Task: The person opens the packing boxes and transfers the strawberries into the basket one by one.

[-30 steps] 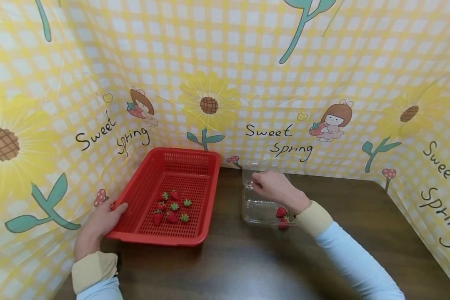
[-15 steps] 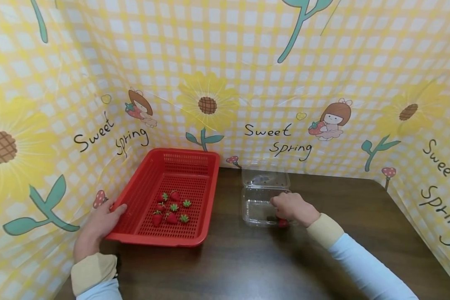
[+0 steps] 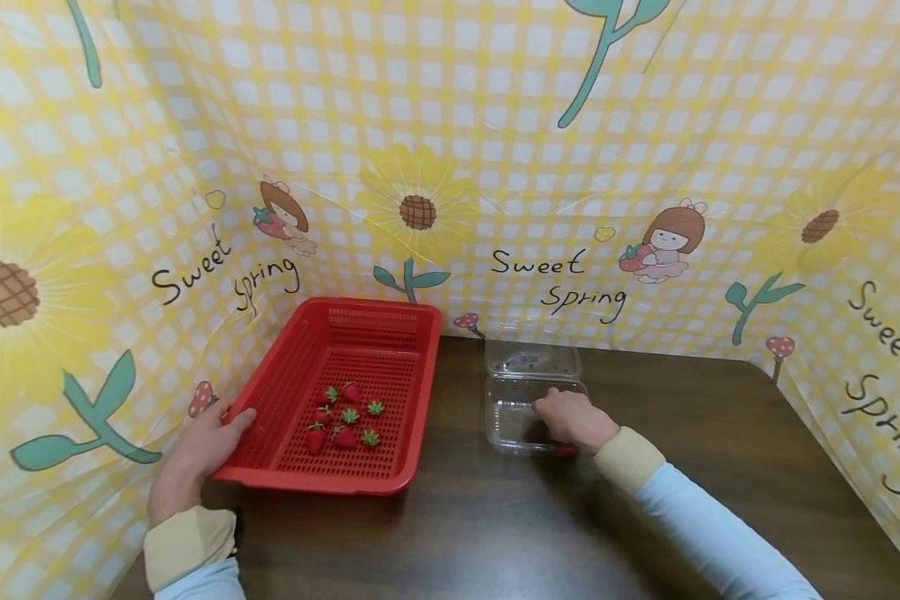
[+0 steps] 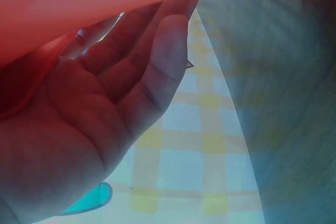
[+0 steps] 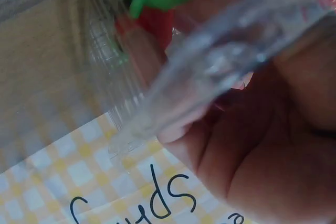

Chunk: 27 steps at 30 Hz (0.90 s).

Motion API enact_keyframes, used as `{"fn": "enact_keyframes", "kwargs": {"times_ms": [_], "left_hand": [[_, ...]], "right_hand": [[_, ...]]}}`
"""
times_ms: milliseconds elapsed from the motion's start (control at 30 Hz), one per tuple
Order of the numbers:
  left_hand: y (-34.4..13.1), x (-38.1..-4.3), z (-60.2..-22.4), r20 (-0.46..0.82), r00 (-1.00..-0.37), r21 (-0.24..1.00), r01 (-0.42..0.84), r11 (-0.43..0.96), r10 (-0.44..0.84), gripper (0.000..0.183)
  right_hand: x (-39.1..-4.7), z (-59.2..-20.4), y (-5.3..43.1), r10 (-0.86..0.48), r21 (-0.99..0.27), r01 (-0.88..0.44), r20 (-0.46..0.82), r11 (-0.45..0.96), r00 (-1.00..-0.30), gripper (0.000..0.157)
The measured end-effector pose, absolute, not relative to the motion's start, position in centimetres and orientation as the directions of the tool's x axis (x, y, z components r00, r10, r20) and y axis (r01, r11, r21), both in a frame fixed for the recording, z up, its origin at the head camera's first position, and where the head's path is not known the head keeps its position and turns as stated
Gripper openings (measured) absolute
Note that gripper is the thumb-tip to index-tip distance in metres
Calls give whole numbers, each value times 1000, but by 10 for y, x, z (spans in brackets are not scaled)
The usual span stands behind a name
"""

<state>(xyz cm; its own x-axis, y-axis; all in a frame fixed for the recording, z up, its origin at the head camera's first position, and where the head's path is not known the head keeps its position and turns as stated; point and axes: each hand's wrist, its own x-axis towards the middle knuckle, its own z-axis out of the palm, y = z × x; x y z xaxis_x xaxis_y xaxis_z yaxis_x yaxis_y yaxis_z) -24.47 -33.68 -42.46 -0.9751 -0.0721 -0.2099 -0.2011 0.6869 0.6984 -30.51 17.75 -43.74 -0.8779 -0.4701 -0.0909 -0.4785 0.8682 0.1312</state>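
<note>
My left hand (image 3: 202, 442) grips the near left rim of a red plastic basket (image 3: 412, 392), thumb over the edge. In the left wrist view the fingers (image 4: 123, 66) curl below the rim. Inside the basket lie several strawberries (image 3: 343, 435) with green leaves. My right hand (image 3: 573, 418) reaches down into a clear hinged plastic box (image 3: 506, 433). From the right wrist view, it pinches a strawberry (image 5: 157, 22), partly seen past the box's clear wall. Below the hand in the head view, red fruit (image 3: 566, 450) shows at the box's near right corner; the rest there is hidden.
The box's clear lid (image 3: 532, 358) lies folded back toward the cloth. A checked cloth (image 3: 495, 208) printed with flowers surrounds the brown table (image 3: 465, 533) at the back and both sides.
My right hand has come down from above the lid end of the box to its near right part, then shifted slightly left. My left hand and the basket have stayed put.
</note>
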Motion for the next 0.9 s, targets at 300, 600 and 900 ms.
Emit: {"fn": "enact_keyframes", "kwargs": {"times_ms": [300,600,900], "left_hand": [[-337,-246,-425,-208,-976,700,-199,686,-70,68],[-337,-247,-428,-210,-974,701,-207,683,-79,64],[-337,-246,-425,-212,-974,697,-207,686,-78,66]], "right_hand": [[-311,-435,185,-477,122,-494,-147,861,-867,17],[-316,-429,186,-512,94,-517,-71,851,-856,19],[-325,-401,174,-564,-34,-574,146,818,-813,13]]}}
